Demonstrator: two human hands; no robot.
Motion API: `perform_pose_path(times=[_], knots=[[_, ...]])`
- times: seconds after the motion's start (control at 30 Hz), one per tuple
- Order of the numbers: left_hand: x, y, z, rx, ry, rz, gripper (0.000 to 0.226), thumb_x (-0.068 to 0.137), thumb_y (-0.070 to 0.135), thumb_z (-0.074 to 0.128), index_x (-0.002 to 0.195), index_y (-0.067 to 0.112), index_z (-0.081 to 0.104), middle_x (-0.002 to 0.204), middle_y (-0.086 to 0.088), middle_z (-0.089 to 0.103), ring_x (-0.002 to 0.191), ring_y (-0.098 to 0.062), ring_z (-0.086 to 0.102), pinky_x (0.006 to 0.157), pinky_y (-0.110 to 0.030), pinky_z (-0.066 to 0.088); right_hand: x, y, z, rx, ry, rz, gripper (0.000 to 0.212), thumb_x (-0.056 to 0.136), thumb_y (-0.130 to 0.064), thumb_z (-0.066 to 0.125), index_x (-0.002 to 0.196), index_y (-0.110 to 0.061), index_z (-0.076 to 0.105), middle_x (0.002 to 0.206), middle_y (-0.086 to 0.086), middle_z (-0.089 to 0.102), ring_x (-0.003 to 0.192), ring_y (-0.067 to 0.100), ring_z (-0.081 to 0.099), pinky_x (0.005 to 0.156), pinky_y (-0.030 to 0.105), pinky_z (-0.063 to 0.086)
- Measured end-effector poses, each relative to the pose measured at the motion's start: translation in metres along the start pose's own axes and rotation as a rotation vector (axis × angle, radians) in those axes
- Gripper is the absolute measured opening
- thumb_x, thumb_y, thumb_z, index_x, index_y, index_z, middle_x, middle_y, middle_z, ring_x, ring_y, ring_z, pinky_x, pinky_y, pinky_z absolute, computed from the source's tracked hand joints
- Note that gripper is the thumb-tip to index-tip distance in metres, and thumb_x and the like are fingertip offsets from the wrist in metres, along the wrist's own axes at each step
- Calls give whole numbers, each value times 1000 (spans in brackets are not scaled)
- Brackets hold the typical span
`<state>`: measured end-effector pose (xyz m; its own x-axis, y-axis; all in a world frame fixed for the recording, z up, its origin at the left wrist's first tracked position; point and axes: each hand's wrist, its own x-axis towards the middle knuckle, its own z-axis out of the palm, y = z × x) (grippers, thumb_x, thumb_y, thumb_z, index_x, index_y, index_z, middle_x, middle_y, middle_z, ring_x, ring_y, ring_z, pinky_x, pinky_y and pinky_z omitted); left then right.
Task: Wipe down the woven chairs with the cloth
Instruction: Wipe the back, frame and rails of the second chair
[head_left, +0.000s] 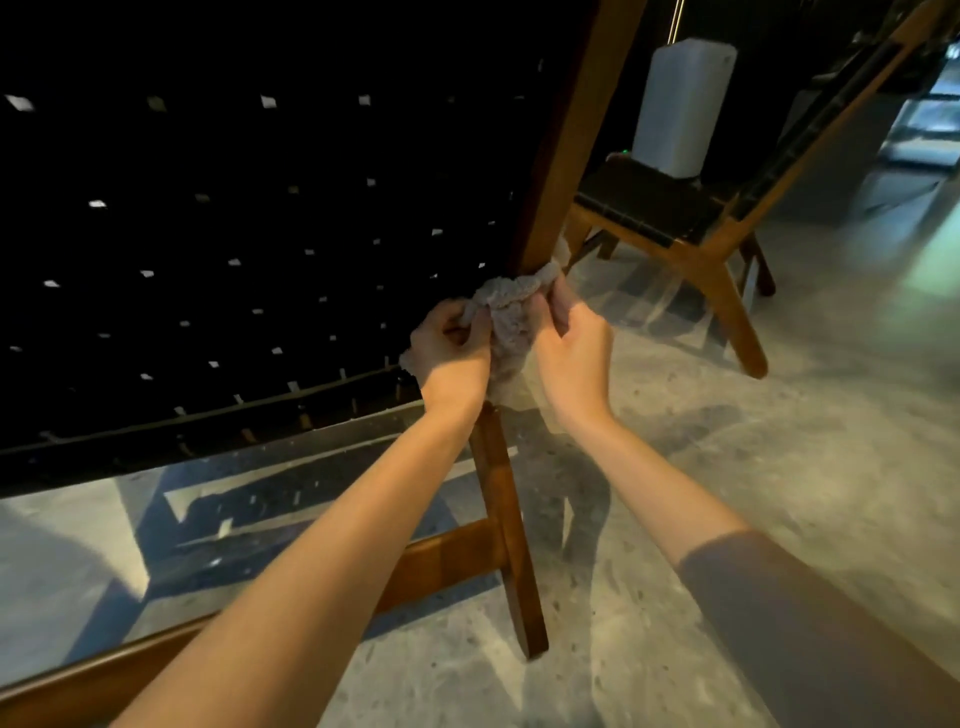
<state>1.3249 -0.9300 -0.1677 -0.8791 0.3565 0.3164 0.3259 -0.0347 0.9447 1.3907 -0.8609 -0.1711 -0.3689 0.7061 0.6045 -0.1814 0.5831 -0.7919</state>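
Observation:
A woven chair fills the left half, its black strap back (234, 234) set in a brown wooden frame (566, 135). A pale, fuzzy cloth (506, 312) is bunched round the frame's lower right corner, where the upright meets the rear leg (506, 519). My left hand (449, 353) grips the cloth's left side with curled fingers. My right hand (569, 348) pinches its right side against the wood. Part of the cloth is hidden behind both hands.
A second woven chair (691, 228) stands behind to the right, with a white box-shaped device (680, 104) on its seat. The floor (779, 441) is grey polished stone. A wooden crossbar (441, 561) runs low at the left.

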Motion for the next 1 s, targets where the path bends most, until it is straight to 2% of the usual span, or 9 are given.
perform_pose_path(times=[0.1, 0.23, 0.3, 0.4, 0.47, 0.57, 0.7, 0.83, 1.0], knots=[[-1, -19, -1, 54, -26, 29, 17, 93, 17, 57, 104, 6, 65, 103, -8, 67, 99, -19, 62, 90, -31, 50, -10, 25, 6, -12, -48, 40, 30, 100, -17, 45, 129, -22, 53, 89, -30, 56, 93, -8, 58, 71, 10, 46], [-4, -41, -8, 194, -99, 130, 16, 93, 15, 58, 101, 4, 66, 94, -4, 67, 85, -11, 62, 73, -11, 47, -22, 51, 11, -46, -120, 144, 27, 101, -18, 41, 121, -15, 60, 89, -1, 66, 86, 10, 61, 72, 17, 48], [-12, -55, -12, 255, -169, 154, 12, 93, 18, 58, 101, 11, 64, 88, 5, 62, 77, 0, 58, 69, -7, 45, -28, 61, 9, -84, -130, 173, 25, 99, -15, 45, 114, -9, 65, 84, -4, 65, 79, 5, 60, 65, 7, 42], [-39, -80, -14, 333, -272, 144, 9, 93, 21, 58, 100, 18, 62, 83, 14, 58, 73, 10, 53, 65, -3, 42, -39, 73, -2, -195, -173, 203, 19, 95, -14, 54, 85, -19, 70, 69, -16, 62, 66, -12, 56, 57, 1, 36], [-52, -97, -14, 314, -195, 83, 11, 94, 22, 57, 98, 15, 63, 81, 8, 61, 72, 4, 56, 62, -8, 44, -49, 84, -11, -267, -190, 225, 27, 93, -19, 59, 67, -22, 63, 57, -11, 60, 62, -4, 61, 51, 11, 40], [-52, -113, -11, 218, -73, -95, 14, 96, 21, 54, 92, 10, 60, 75, 0, 63, 69, -10, 59, 61, -23, 45, -58, 95, -16, -213, -194, 268, 27, 91, -21, 63, 72, -1, 66, 67, 11, 68, 68, 20, 66, 60, 39, 49], [-41, -121, 4, 46, -61, -176, 12, 95, 20, 55, 106, 23, 51, 92, 12, 57, 90, -4, 60, 72, -15, 48, -51, 104, 2, -142, -192, 278, 11, 93, -20, 59, 90, -19, 70, 79, -11, 67, 74, -7, 59, 67, 17, 41], [-32, -128, 21, -116, -151, -222, 32, 95, 15, 55, 106, 42, 43, 99, 25, 49, 91, 7, 54, 75, -13, 48, -46, 125, 27, -7, -361, 415, 35, 101, -22, 42, 133, -12, 53, 126, 8, 61, 116, 20, 55, 91, 26, 43], [-21, -148, 27, -59, -284, -151, 49, 101, 17, 42, 147, 19, 28, 140, -3, 47, 122, -11, 49, 82, -5, 45, -52, 157, 30, 55, -437, 375, 32, 102, -24, 39, 128, -11, 54, 98, -11, 61, 96, 6, 56, 71, 8, 41]])
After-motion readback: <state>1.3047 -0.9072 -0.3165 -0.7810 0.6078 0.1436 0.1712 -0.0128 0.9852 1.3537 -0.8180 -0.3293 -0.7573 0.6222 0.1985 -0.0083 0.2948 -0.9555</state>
